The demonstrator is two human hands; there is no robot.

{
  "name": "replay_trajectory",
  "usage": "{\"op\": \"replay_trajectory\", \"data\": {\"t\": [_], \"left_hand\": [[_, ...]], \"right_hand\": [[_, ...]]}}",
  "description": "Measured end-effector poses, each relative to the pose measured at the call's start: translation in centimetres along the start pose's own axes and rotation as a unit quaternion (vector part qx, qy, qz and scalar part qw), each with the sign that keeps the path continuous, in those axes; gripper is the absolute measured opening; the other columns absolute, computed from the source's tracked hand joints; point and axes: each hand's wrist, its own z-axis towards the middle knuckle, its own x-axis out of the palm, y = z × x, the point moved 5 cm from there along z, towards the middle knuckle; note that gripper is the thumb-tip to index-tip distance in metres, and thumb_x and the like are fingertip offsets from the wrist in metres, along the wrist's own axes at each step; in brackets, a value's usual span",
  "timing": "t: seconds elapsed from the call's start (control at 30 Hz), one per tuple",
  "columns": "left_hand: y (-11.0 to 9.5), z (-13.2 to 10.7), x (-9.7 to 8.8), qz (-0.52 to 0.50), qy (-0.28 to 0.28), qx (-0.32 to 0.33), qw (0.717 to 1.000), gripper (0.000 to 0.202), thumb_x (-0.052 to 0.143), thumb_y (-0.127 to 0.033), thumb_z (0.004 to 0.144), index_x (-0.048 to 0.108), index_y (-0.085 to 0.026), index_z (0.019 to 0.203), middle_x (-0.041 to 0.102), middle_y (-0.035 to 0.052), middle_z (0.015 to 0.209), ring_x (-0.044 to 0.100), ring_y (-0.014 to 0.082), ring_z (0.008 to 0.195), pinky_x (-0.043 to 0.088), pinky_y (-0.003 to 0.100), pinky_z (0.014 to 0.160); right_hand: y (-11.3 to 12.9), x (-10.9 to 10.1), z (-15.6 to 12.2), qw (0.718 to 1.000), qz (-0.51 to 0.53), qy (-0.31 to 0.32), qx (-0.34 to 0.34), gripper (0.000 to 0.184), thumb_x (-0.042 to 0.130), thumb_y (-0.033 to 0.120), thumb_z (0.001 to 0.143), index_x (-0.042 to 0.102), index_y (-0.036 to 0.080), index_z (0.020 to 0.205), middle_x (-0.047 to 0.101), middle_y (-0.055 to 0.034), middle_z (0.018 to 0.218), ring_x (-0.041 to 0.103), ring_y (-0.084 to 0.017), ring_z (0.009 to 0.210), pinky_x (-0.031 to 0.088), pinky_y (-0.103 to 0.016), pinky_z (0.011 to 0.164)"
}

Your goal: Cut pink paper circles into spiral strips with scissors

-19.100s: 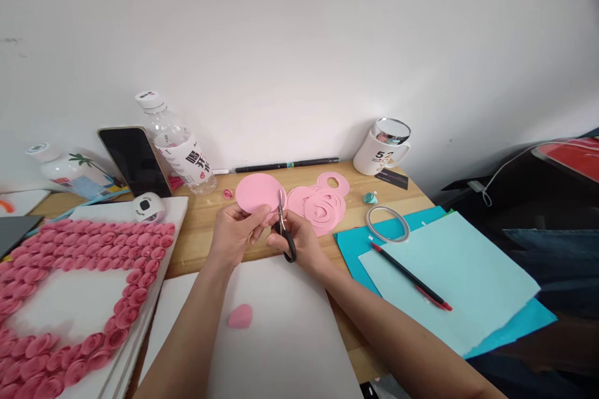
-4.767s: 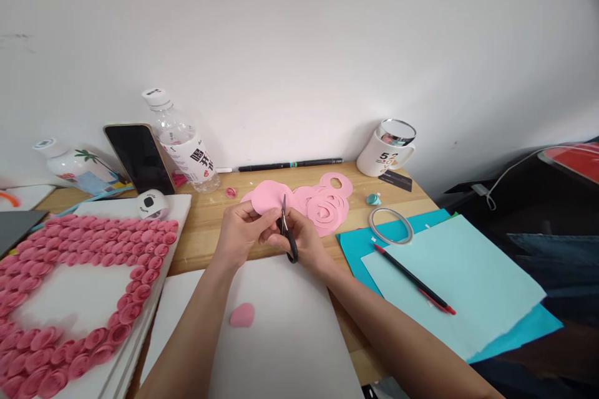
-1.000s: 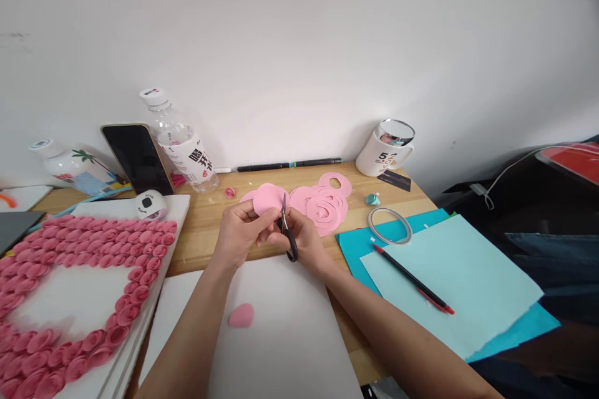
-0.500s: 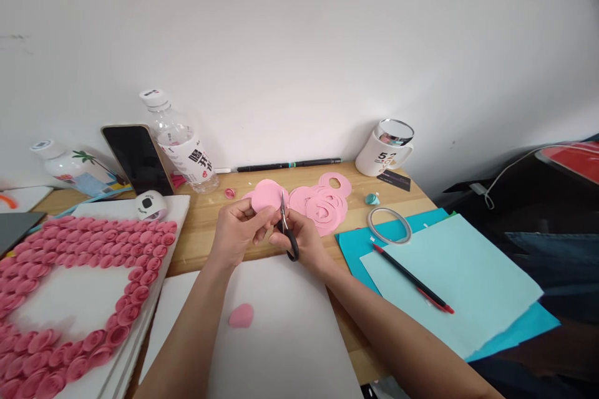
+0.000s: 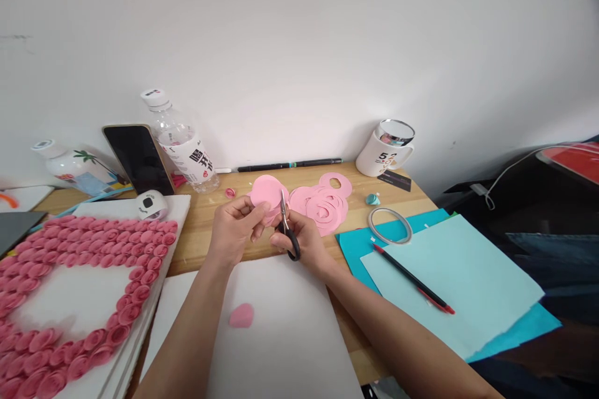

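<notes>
A round piece of pink paper (image 5: 266, 191) is pinched in my left hand (image 5: 235, 227), above the near part of the desk. My right hand (image 5: 302, 237) grips a pair of scissors (image 5: 292, 243) with black handles. Their blades point up, right beside the paper's right edge; whether they touch it I cannot tell. Just behind and to the right lies a pile of pink paper rings and spirals (image 5: 322, 211). A small pink paper scrap (image 5: 242, 315) rests on the white sheet (image 5: 281, 336) between my forearms.
At left lies a white board with rolled pink paper roses (image 5: 93, 340). A phone (image 5: 139, 159), a bottle (image 5: 185, 153) and a mug (image 5: 381, 149) stand along the wall. Right of my hands are a tape roll (image 5: 390, 225), a pen (image 5: 412, 277) and blue paper sheets (image 5: 468, 287).
My left hand has shifted slightly left with the pink paper, which now sits a little higher and farther from the blades. My right hand has barely moved.
</notes>
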Motion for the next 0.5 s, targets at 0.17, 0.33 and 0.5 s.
{"op": "replay_trajectory", "data": {"t": [0.17, 0.33, 0.5], "left_hand": [[0.10, -0.02, 0.51, -0.014, 0.016, -0.006, 1.000, 0.025, 0.066, -0.026, 0.070, 0.050, -0.015, 0.054, 0.046, -0.0057, 0.040, 0.037, 0.0037, 0.034, 0.028, 0.019, 0.038], [0.48, -0.07, 0.83, -0.004, 0.030, -0.009, 1.000, 0.025, 0.065, -0.028, 0.071, 0.052, -0.015, 0.054, 0.045, -0.0051, 0.041, 0.037, 0.0046, 0.038, 0.033, 0.022, 0.043], [0.72, -0.03, 0.55, 0.034, 0.028, -0.008, 0.999, 0.028, 0.066, -0.027, 0.070, 0.049, -0.015, 0.051, 0.044, -0.0045, 0.042, 0.037, 0.0044, 0.038, 0.029, 0.020, 0.038]], "right_hand": [[-0.04, 0.11, 0.01, 1.000, -0.005, -0.004, 0.005, 0.039, 0.074, 0.046, 0.060, 0.051, 0.018, 0.076, 0.040, 0.0071, 0.054, 0.035, -0.007, 0.045, 0.030, -0.021, 0.044], [0.00, 0.54, -0.04, 1.000, 0.002, 0.022, 0.019, 0.044, 0.073, 0.050, 0.059, 0.052, 0.017, 0.079, 0.041, 0.0053, 0.056, 0.037, -0.008, 0.050, 0.032, -0.022, 0.046], [0.11, 0.43, 0.18, 1.000, 0.005, 0.024, -0.005, 0.046, 0.075, 0.050, 0.057, 0.051, 0.018, 0.078, 0.048, 0.0027, 0.063, 0.039, -0.009, 0.052, 0.033, -0.022, 0.049]]}}
